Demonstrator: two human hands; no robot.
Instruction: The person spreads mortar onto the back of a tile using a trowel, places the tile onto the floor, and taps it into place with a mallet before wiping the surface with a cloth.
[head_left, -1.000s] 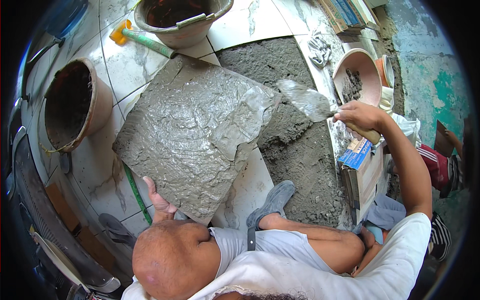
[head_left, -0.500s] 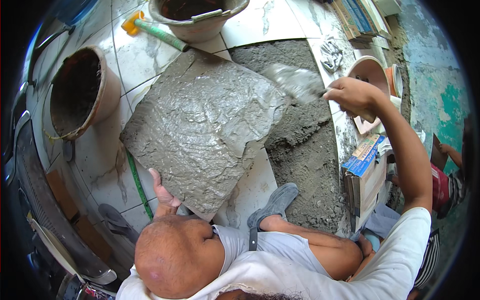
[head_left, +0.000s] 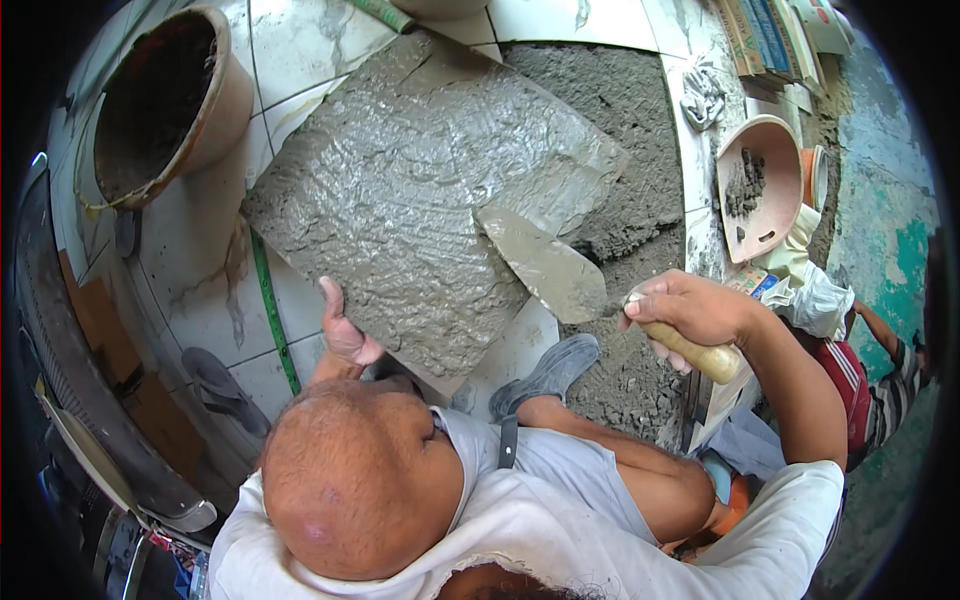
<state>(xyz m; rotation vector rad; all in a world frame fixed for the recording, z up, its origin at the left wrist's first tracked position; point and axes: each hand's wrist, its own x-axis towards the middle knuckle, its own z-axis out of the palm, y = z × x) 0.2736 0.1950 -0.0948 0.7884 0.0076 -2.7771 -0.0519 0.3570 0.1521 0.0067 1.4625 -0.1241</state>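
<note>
A large square tile (head_left: 400, 210), its upper face coated in wet grey mortar, lies at an angle before me. My left hand (head_left: 350, 338) is at its near left edge, thumb raised and apart; the other fingers look tucked beneath the edge, partly hidden. In my right hand (head_left: 690, 312) is a trowel (head_left: 550, 268), held by its wooden handle. The mortar-smeared blade points up and left, its tip over the tile's right part. A bed of rough mortar (head_left: 625, 115) shows beyond and right of the tile.
A mortar-stained bucket (head_left: 165, 105) stands far left, near a green strip (head_left: 272, 310) and a sandal (head_left: 228, 390). A pink scoop (head_left: 762, 185) and stacked boxes (head_left: 765, 40) are at right. My shoe (head_left: 548, 375) rests by the tile. Another person (head_left: 868, 385) is at far right.
The trowel has come nearer and left, from over the mortar bed to the tile's right part. My left hand stays at the tile edge. The whole view has shifted slightly.
</note>
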